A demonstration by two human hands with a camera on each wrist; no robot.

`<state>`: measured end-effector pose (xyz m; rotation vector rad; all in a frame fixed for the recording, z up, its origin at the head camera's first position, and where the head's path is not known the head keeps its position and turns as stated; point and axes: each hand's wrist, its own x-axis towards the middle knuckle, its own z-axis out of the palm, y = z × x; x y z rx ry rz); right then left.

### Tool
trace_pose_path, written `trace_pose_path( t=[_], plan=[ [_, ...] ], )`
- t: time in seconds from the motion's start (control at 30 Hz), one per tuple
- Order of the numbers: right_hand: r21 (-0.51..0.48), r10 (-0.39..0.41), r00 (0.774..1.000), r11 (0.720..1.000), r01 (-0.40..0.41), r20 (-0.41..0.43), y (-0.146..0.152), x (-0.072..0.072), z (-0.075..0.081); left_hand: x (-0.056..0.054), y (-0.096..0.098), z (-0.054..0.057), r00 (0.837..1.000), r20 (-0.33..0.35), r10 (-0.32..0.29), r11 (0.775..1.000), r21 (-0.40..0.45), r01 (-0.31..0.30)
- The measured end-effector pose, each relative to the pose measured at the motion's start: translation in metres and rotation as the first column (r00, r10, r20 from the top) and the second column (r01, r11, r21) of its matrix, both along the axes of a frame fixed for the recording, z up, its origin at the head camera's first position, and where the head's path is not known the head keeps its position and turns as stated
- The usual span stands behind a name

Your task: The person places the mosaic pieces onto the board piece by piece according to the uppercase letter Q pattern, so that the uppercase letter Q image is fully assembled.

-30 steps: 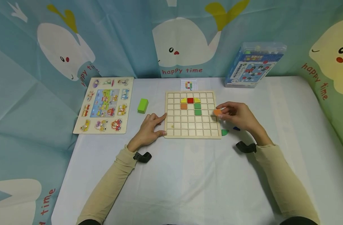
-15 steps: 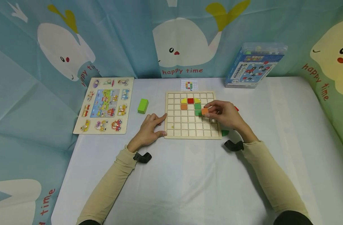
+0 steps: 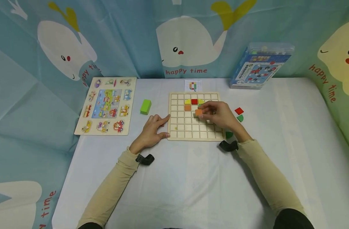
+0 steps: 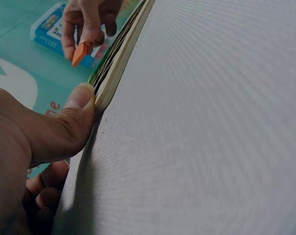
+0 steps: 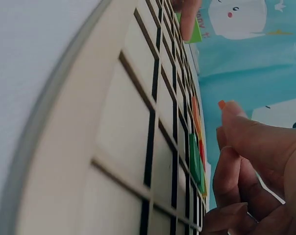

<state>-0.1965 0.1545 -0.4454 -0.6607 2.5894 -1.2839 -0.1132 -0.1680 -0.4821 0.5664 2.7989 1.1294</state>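
A wooden grid board lies on the table. Near its top, yellow corner pieces flank a red square tile, with an orange square tile in the row below. Green tiles show in the right wrist view; in the head view they are mostly hidden behind the right hand. My right hand pinches another orange square tile between thumb and fingertips, above the board. My left hand rests at the board's left edge, thumb and index finger spread straight against it.
A printed pattern card lies behind the board. Loose red and green pieces lie to its right. At the left are a light green block and a picture puzzle board. A blue box stands at the back right.
My right hand has carried the orange tile leftward from the board's right edge to over its middle, uncovering the loose pieces on the right. My left hand has stayed in place.
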Motion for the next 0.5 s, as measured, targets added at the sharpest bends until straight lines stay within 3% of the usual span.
trace_pose_path(
  t=[0.5],
  plan=[
    [0.063,0.069,0.996,0.996,-0.065,-0.058,-0.027,-0.007,0.000,0.000,0.000,0.001,1.000,0.011,0.009,1.000,-0.003,-0.009]
  ],
)
